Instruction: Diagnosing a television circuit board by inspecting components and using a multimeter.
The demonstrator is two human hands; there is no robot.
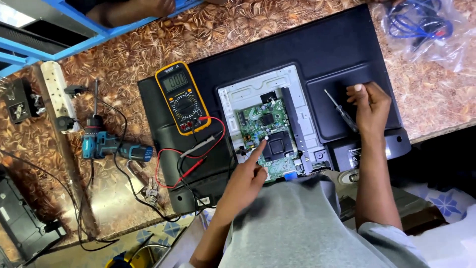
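Left hand pointing, right hand pinching.

The table top is a glossy laminate printed with brown leaves. The television back is matt black plastic; its opened panel looks like dull grey sheet metal. The circuit board is green and slightly shiny. The meter has a yellow, rubbery-looking case. The screwdriver has a bright metal shaft. The drill is blue plastic. The bag is thin clear plastic, perhaps crinkled.
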